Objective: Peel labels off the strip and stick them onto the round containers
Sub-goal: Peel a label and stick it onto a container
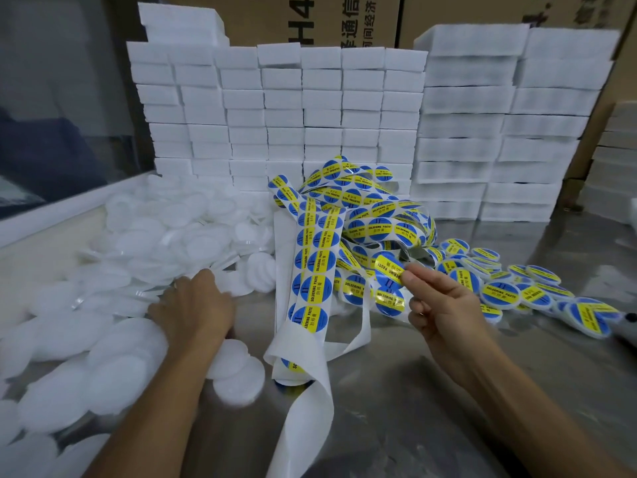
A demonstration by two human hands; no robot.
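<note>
Unlabelled containers (113, 257): a big heap of plain white round containers covers the left of the surface (431, 391), from near to far — this is what is left, and it looks like most of the job.
Left hand (193, 305): reaches into that heap, palm down; its fingers curl over the white rounds, though I cannot tell whether they grip one or only rest on it.
Label strip (312, 270): lies in the middle, a tangled mound of white backing with blue-and-yellow round labels reading "SOLDERING PASTE"; a long tail runs toward the near edge, and the nearest stretch of it is bare backing — labels already taken, by the look of it.
Peeled label (389, 270): held up just above the strip, right of centre, not yet on any container.
Right hand (444, 305): thumb and forefinger pinch the label's edge; the other fingers are curled loosely.
Labelled containers (499, 288): a smaller spread at the right, each with a label on top — the finished share.
Judgement: early to midway; next comes bringing a plain container to the held label.
White blocks (275, 105): stacked along the far side, with cardboard boxes (310, 19) behind.
</note>
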